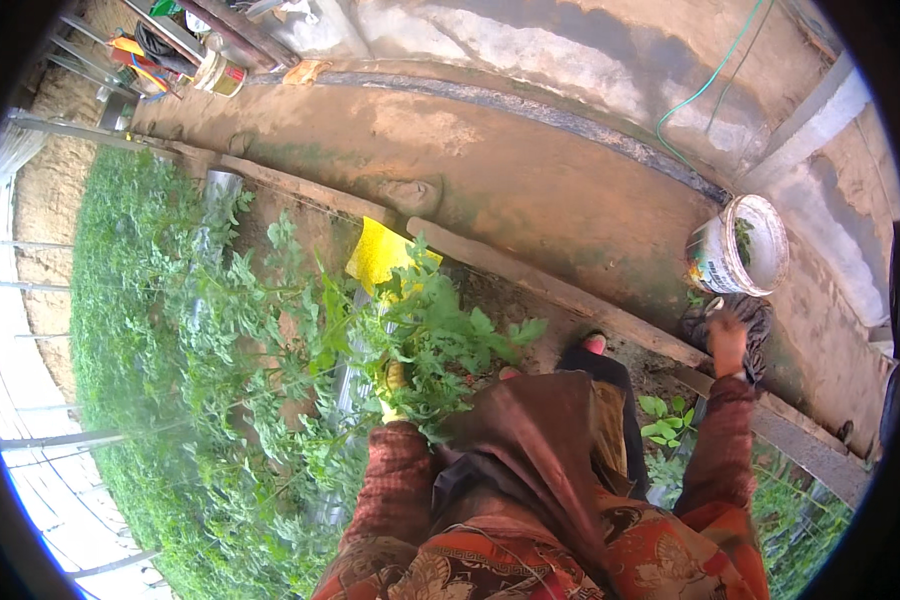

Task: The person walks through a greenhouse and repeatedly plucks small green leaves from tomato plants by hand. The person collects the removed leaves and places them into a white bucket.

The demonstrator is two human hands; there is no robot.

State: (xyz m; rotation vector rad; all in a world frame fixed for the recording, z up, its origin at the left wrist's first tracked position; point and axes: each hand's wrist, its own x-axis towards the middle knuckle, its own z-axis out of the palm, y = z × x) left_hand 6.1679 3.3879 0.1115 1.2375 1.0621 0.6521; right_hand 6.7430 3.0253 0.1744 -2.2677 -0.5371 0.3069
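Note:
My left hand point(393, 381), in what looks like a yellowish glove, is in among the leaves of a tomato-like plant point(450, 337). Leaves cover its fingers, so its grip is hidden. Just beyond it hangs a yellow sticky trap sheet point(381, 255). My right hand point(726, 343) reaches out to the right, fingers bent and blurred, over a dark crumpled bag or cloth point(754, 324) on the ground. A small white object point(714, 305) shows at its fingertips; whether it is held is unclear. Beside that stands a white plastic bucket point(709, 251) with green leaves point(743, 238) inside.
A low concrete curb point(525, 274) separates the plant bed from a dirt path point(540, 187). Green tubing point(709, 82) hangs down the plastered wall point(592, 52). Another bucket point(221, 75) stands at the far end. Dense plants point(142, 337) fill the left side.

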